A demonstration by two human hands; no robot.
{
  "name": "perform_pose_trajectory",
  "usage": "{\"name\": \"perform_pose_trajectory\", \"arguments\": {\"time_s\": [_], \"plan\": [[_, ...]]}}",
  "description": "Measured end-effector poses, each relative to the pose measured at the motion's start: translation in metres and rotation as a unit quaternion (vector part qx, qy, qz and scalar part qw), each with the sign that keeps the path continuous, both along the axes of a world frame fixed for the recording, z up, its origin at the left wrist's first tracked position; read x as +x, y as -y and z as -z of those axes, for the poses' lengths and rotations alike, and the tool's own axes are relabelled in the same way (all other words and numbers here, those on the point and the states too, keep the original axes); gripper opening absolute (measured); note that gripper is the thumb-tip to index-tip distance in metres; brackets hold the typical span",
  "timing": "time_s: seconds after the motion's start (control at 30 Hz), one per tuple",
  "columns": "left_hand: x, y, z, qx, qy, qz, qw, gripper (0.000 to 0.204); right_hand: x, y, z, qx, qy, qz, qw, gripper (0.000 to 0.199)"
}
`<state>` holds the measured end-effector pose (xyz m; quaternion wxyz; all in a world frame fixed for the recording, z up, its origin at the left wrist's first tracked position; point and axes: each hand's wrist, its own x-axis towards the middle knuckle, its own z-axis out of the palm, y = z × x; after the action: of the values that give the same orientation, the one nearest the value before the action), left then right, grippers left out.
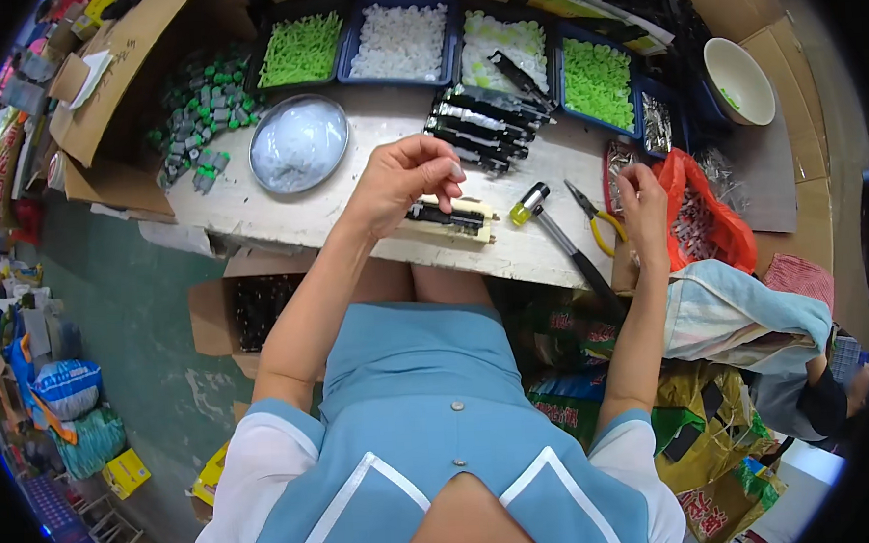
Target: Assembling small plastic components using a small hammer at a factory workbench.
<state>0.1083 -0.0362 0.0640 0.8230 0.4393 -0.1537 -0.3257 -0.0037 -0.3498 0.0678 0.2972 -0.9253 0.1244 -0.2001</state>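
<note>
A white worktable (284, 212) carries, at its far edge, trays of green and white plastic parts (400, 39) and, nearer, a stack of black strips (481, 122). The left hand (402, 180), fingers curled with thumb and fingertips pressed together, hovers over a black-and-cream part (451, 217) at the near edge. To the right, the right hand (643, 211) reaches into an orange bag (712, 220), its fingers too hidden to tell.

A worn whitish worktable (284, 215), scratched and stained. Along its far edge, four blue trays (452, 44) with small green and white plastic parts. Near the left end, a round metal dish (299, 143) with white pieces, beside a heap of grey-green parts (200, 117). In the middle, a row of black parts (481, 122); nearer, a cream jig (456, 218), a screwdriver (561, 240), yellow-handled pliers (599, 222). At right, an orange bag (712, 222).
</note>
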Motion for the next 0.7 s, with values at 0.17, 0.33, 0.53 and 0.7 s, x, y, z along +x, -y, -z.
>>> {"name": "perform_pose_trajectory", "arguments": {"time_s": [0.17, 0.33, 0.53, 0.7], "plan": [[-0.033, -0.014, 0.01, -0.075, -0.036, 0.027, 0.996, 0.004, 0.008, -0.101, -0.029, 0.022, 0.055, -0.255, 0.965, 0.014], [-0.047, -0.027, 0.018, -0.089, -0.006, 0.014, 0.996, 0.004, 0.015, -0.149, -0.039, -0.038, 0.066, -0.384, 0.92, 0.02], [-0.051, -0.035, 0.019, -0.092, 0.0, 0.033, 0.995, 0.003, 0.017, -0.162, -0.042, -0.093, 0.062, -0.411, 0.905, 0.02], [-0.052, -0.037, 0.021, -0.085, 0.021, 0.032, 0.996, 0.003, 0.019, -0.166, -0.043, -0.094, 0.052, -0.442, 0.891, 0.022]]}}
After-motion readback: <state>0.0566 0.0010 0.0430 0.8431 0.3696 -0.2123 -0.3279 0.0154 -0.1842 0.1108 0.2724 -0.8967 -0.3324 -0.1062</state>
